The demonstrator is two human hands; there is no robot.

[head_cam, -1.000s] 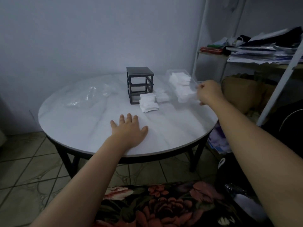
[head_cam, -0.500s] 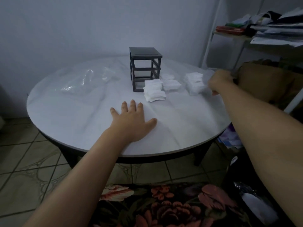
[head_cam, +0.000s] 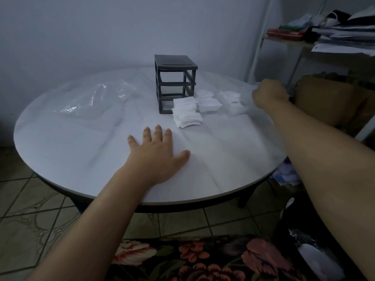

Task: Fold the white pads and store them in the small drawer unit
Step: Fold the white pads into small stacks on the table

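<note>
Seen from the head, a round white table [head_cam: 60,142] with soft grey streaks stands on dark legs by a plain pale wall [head_cam: 81,37]. The floor [head_cam: 30,216] under it has light tiles with curly lines. The left hand [head_cam: 156,153] lies flat on the near part of the table, with its fingers straight and spread apart. The right hand [head_cam: 267,94] is at the far right edge of the table with its fingers curled in; I cannot tell if it holds anything. The small dark drawer unit [head_cam: 174,82] stands near the back middle of the table, and its slots are open. The white pads [head_cam: 186,112] sit in piles just to its right, between it and the right hand. A clear plastic bag [head_cam: 97,98] lies on the left side. A shelf [head_cam: 292,42] on the right holds messy papers. A flowered cloth [head_cam: 203,258] shows at the bottom.
</note>
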